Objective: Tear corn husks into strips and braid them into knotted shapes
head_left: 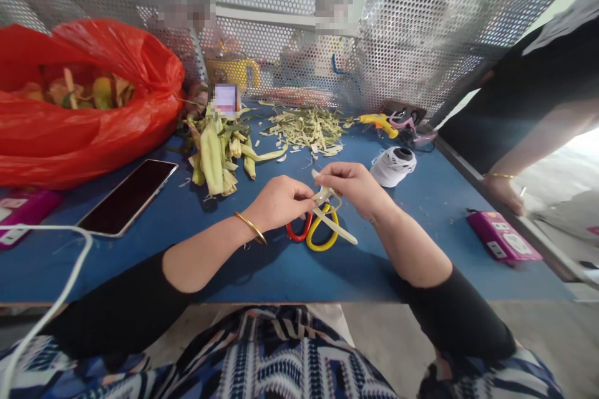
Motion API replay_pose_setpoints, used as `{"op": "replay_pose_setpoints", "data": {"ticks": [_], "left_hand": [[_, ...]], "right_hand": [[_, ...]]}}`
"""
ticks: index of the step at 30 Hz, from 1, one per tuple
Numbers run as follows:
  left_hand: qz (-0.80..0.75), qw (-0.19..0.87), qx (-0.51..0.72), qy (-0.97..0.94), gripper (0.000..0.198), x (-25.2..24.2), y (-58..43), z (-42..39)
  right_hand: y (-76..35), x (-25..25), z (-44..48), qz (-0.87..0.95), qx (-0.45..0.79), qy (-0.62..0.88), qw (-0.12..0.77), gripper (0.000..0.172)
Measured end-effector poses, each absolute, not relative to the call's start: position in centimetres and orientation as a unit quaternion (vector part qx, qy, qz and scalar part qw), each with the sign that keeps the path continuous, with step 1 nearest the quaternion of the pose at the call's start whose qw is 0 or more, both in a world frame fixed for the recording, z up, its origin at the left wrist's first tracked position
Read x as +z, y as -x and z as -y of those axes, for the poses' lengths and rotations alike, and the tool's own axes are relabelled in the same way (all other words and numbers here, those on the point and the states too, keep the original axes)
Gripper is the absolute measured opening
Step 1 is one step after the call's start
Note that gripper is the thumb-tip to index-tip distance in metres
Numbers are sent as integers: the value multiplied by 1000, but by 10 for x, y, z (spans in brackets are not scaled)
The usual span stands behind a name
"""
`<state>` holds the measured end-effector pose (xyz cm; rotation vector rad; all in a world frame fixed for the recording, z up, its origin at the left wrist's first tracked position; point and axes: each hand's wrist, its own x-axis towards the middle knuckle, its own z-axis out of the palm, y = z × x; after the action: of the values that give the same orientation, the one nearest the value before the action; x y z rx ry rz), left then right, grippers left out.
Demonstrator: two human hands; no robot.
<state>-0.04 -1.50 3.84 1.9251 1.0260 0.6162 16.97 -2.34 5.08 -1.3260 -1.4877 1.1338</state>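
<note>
My left hand (281,201) and my right hand (353,186) meet over the middle of the blue table. Both pinch a pale corn husk strip (344,234), which is looped between the fingers; its tail hangs down to the right. Just beneath lie scissors with one red and one yellow handle (322,243); their blades are hidden by my hands. Beyond my left hand is a bundle of pale green corn husks (213,159). Further back, thin husk strips and scraps (311,128) are heaped. A spool of white thread (394,166) stands right of my right hand.
An open red plastic bag (154,68) fills the back left, near a phone (128,196) and a white cable (70,287). A yellow glue gun (381,124) and glasses (414,132) lie back right. A purple box (503,237) sits right, beside another person's hand (505,194). Perforated metal panels border the table.
</note>
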Motion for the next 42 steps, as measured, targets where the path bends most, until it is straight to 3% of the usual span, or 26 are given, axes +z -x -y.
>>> {"op": "replay_pose_setpoints", "data": {"ticks": [5, 15, 23, 31, 42], "left_hand": [[-386, 510, 256, -725, 18, 43, 1, 14], [-294, 495, 187, -796, 19, 31, 2, 14], [-266, 496, 160, -811, 13, 32, 2, 16], [-336, 611, 205, -687, 19, 39, 0, 14], [-375, 665, 271, -586, 13, 37, -1, 17]], "right_hand": [[-166, 48, 22, 532, 460, 507, 498, 30], [-161, 48, 25, 543, 542, 529, 361, 21], [-163, 46, 22, 499, 505, 518, 476, 27], [-165, 51, 19, 420, 416, 526, 612, 29], [-163, 44, 21, 541, 373, 488, 574, 28]]}}
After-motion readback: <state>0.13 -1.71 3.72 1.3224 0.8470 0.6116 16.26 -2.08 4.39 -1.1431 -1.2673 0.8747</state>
